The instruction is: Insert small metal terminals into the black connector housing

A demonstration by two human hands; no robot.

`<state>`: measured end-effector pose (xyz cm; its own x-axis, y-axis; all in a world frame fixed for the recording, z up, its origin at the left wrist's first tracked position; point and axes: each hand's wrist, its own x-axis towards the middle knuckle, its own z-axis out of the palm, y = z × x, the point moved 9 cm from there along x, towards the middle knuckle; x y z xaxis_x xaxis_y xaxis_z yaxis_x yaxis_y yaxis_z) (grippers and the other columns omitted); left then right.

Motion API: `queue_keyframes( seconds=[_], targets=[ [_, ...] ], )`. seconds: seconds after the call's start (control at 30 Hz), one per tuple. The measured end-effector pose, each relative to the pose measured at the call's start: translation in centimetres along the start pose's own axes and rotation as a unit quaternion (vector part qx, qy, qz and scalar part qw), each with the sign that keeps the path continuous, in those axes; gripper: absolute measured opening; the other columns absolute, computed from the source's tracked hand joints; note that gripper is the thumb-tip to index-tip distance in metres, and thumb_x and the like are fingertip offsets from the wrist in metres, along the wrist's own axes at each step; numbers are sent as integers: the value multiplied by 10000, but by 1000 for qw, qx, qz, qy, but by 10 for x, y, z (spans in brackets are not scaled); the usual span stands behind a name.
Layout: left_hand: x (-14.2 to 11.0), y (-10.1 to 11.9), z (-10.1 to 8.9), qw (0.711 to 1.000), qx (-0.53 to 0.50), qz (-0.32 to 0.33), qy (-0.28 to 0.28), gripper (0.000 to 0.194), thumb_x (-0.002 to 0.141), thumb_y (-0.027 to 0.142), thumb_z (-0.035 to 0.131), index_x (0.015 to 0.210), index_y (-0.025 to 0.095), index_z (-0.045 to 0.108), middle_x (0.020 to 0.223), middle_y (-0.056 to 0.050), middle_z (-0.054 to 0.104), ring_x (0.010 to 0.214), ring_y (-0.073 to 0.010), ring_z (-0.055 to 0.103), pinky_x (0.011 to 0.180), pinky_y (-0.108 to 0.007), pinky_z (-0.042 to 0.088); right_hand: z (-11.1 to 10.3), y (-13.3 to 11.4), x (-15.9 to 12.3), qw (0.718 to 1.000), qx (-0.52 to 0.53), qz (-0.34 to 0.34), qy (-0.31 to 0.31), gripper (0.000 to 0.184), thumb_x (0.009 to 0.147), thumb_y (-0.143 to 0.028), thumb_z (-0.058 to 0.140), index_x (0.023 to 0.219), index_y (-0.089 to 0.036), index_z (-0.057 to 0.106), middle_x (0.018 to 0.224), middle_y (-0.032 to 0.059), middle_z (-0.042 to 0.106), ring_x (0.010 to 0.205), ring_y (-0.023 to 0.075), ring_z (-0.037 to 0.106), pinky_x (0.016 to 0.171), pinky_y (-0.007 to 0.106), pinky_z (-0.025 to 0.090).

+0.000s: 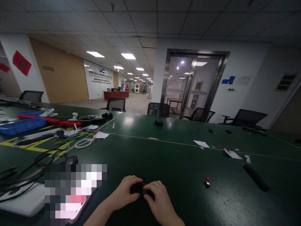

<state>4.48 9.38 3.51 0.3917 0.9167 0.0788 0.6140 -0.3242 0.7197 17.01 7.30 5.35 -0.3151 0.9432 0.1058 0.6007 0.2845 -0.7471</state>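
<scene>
"Fingers first: how do they stand on the left hand (123, 193) and the right hand (160, 197)?"

"Curled and close together on both, each set pinching, thumb on the near side and fingertips on the far side, round one small, black, plastic-looking object (135, 189)"

"Where is it, exactly?"

"Between the two hands, low and near the middle of the view, over the dark green, smooth tabletop (188, 163). Whether its underside touches that surface I can't tell; the hands cover too much"

"And its long axis?"

"Roughly side to side, from one hand across to the other, with the right end looking slightly nearer the person. One end sits in the left grip, the other in the right"

"Is it one piece or two?"

"Can't tell. The middle is dark and partly hidden by fingers"

"So which hand is nearer?"

"Neither, both touch it. The small red-and-silver item (207, 182) lies well apart, beyond the right hand's outer side, so the right is nearer to that"
</scene>
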Motion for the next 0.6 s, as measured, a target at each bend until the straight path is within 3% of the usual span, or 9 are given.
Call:
queue_keyframes(
  seconds=[0.6],
  targets=[
    [0, 0, 0, 1000, 5, -4, -1, 420, 670, 216, 626, 1090, 223, 603, 1110, -43, 610, 1070, -235, 517, 984, -367, 354, 1, 4, 0, 1000, -10, 7, -8, 234, 751, -175, 523, 910, -288, 653, 983, -7, 608, 963, 201, 526, 841, 332, 399]
  ],
)
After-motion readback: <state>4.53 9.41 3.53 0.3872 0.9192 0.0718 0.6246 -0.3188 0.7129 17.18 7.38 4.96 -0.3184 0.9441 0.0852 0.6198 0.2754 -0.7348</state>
